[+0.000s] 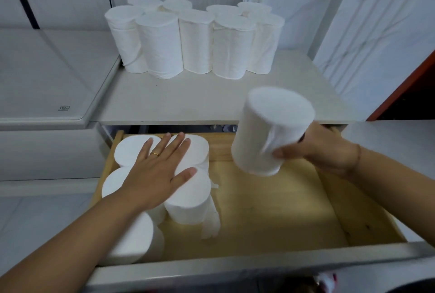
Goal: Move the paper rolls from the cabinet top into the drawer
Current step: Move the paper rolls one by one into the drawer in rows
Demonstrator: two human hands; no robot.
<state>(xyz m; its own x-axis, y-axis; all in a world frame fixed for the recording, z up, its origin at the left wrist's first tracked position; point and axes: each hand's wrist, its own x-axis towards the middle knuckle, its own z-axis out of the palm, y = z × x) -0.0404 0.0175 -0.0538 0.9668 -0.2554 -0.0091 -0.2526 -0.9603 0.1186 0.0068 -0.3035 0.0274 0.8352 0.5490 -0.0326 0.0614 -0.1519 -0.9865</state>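
1. Cabinet top [188, 99]: a pale flat surface at the back. The top cluster [195, 40], about nine rolls standing on end and touching, waits there against the wall.

2. Drawer [282, 198]: pulled out below the cabinet top. The wooden floor is bare in the middle and on the right.

3. Stored rolls [188, 196]: at least five stand on end and packed together in the drawer's left part. The arm may hide another.

4. Held roll [270, 128]: in the air over the back right of the drawer, slightly tilted and blurred by motion. It touches neither the drawer nor the stored rolls.

5. Right hand [324, 149]: grips the held roll from the side, near its lower end, with the thumb across the front.

6. Left hand [157, 172]: flat, with the fingers straight and spread, resting on the tops of the stored rolls. It holds nothing.

7. Paper tail [210, 224]: a loose flap hangs off one stored roll and lies on the drawer floor.

8. Ring [155, 154]: on a left finger.

Step in hand, as judged: seat the held roll in the drawer.
- Bring the roll upright before lowering it.
- Set it just beside the right column of stored rolls, with the sides touching, to start the next column.
- Use the flat left hand as a brace so the stored rolls do not tip when nudged.
- Lower the roll clear of the paper tail, as a roll set on the tail would probably sit crooked.
- Let go only once the base sits flat.
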